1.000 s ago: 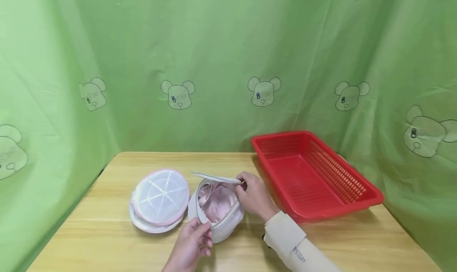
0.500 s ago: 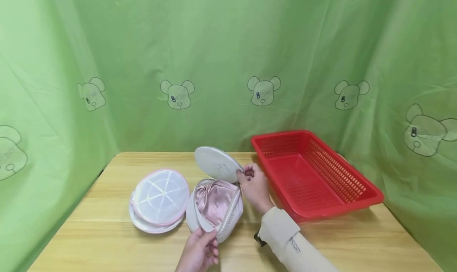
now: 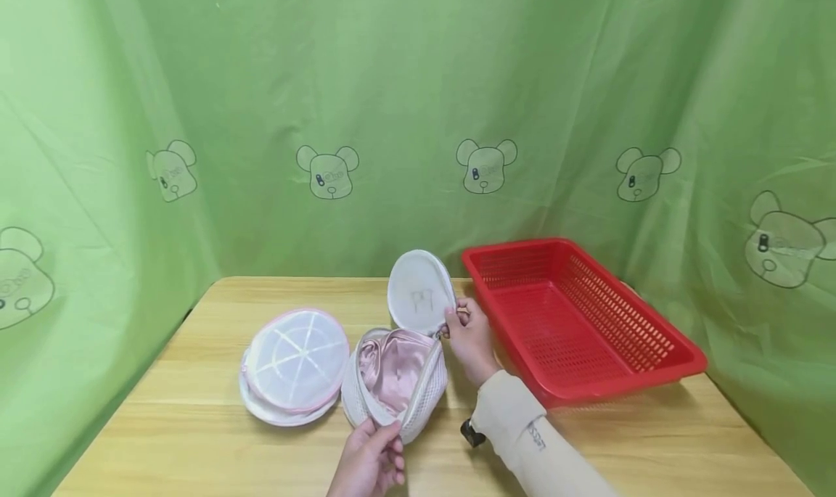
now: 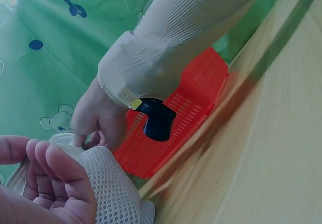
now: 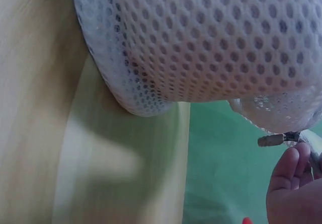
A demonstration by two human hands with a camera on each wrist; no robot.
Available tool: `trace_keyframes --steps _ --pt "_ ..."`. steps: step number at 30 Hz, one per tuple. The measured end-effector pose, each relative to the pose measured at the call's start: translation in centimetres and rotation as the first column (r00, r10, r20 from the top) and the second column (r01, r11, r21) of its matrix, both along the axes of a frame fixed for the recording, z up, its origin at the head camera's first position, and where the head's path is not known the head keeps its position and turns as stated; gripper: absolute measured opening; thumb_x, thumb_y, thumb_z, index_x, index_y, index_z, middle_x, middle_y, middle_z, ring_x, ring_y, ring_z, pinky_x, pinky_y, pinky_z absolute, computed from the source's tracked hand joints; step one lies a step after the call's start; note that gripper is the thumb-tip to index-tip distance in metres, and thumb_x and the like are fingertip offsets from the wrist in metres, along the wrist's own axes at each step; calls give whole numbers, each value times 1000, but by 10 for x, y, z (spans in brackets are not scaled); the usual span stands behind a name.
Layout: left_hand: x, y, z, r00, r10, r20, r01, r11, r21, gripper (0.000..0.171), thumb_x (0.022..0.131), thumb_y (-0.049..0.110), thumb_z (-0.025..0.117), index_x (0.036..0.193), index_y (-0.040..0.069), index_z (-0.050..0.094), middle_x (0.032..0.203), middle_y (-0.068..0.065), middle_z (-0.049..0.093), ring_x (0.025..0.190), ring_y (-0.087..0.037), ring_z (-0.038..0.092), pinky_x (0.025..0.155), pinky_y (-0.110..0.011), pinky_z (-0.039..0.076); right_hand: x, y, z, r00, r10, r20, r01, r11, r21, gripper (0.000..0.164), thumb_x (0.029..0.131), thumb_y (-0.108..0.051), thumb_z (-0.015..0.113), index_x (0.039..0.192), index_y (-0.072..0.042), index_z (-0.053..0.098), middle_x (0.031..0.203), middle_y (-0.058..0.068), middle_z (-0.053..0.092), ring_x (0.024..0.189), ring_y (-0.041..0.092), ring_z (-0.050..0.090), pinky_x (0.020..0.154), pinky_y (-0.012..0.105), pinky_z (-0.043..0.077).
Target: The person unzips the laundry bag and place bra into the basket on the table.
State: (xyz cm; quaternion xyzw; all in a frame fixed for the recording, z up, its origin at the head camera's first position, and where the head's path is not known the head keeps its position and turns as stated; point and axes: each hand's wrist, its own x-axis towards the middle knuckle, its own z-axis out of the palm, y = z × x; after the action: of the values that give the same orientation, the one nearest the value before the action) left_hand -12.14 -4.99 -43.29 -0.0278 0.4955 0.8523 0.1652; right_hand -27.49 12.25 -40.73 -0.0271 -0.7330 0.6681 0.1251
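A round white mesh laundry bag [image 3: 431, 399] stands on the table with its top unzipped, and pink satin fabric [image 3: 397, 370] shows inside. Its round lid [image 3: 418, 288] is raised upright at the back. My left hand [image 3: 369, 457] pinches the bag's front rim between thumb and fingers. At the back right, my right hand [image 3: 472, 341] pinches the lid's edge by the zipper. In the right wrist view, a zipper pull [image 5: 271, 140] hangs right by the right fingertips, below the bag's mesh side [image 5: 216, 43]. The left wrist view shows my left fingers [image 4: 65, 168] curled at the mesh.
Left of the bag, a flat round white mesh piece with pink edging [image 3: 297, 366] lies on another white round piece [image 3: 281, 416]. A red plastic basket [image 3: 682, 359] with perforated sides stands on the right. A green curtain [image 3: 405, 69] surrounds the wooden table [image 3: 183, 439].
The right hand has swung the lid up from nearly flat over the opening to upright at the back. The left hand has shifted slightly right along the front rim.
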Motion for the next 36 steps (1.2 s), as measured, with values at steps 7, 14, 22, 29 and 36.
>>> trace_keyframes --steps 7,14,22,29,36 --pt "-1 -3 0 1000 28 -7 -28 999 -24 18 99 26 55 88 13 49 71 6 54 56 -3 51 49 -16 46 -4 1 -7 998 17 56 -15 999 -31 16 100 -3 48 113 5 51 85 16 63 68 14 54 67 28 51" --pt "-6 -11 -4 965 258 37 -252 960 -118 27 100 34 53 86 12 48 68 6 50 50 -3 45 41 -14 39 -6 6 -12 994 74 85 -71 997 -39 11 99 -1 46 109 4 51 81 12 61 68 15 52 63 24 48" --pt "-7 -10 -10 948 315 41 -307 942 -137 11 97 17 57 89 11 53 69 5 51 51 -4 47 44 -15 41 -7 7 -15 992 93 90 -88 994 -61 15 100 0 46 112 7 50 81 12 60 67 13 52 62 23 49" --pt "-6 -7 -11 974 227 12 -224 967 -125 15 95 13 55 81 12 52 67 5 51 52 -4 48 45 -15 43 -8 10 -19 984 91 151 -83 995 -54 15 101 -3 44 112 7 47 82 11 60 68 12 54 65 27 50" --pt "-6 -6 -11 983 183 4 -181 976 -118 18 95 13 55 78 12 49 68 5 50 52 -3 48 46 -16 45 -7 10 -19 985 36 167 -50 996 80 28 97 -5 53 120 11 48 90 15 65 78 16 58 68 25 49"
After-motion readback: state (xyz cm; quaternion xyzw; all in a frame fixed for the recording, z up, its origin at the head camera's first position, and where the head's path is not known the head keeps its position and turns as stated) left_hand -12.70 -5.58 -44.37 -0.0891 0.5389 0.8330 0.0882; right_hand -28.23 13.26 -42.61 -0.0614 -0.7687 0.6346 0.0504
